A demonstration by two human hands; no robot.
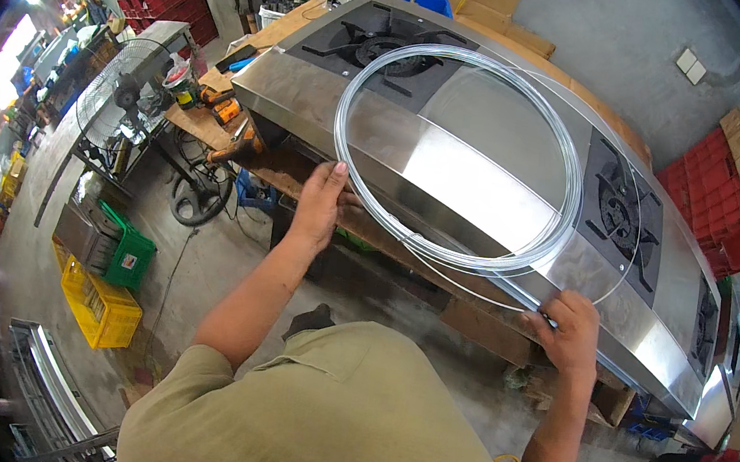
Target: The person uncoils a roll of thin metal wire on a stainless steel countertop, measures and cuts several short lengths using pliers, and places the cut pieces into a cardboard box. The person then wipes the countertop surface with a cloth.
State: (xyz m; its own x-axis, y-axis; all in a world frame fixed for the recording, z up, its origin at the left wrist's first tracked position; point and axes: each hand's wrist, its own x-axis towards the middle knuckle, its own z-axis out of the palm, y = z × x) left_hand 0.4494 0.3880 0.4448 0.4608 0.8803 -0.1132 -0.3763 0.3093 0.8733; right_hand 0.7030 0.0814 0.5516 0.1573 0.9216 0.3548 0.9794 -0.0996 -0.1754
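A large coil of silvery wire (347,123) stands over the steel stove top, its lower part near the front edge. At the coil's left side, my left hand (319,196) is closed around the wire bundle. Below the coil's lower right, my right hand (570,331) is closed on a loose wire strand (472,292) that runs from the coil's bottom. A small dark piece shows at the right fingers; its kind I cannot make out. Another thin loop of wire curves out past the coil's right side. Beneath lies the stainless steel stove top (483,121) with black burners (617,213).
The stove rests on a wooden workbench (487,326). Orange power tools (224,109) lie at its left end. A fan (125,94), a green crate (132,250) and a yellow crate (97,305) stand to the left. Red crates (711,201) lean by the wall at right.
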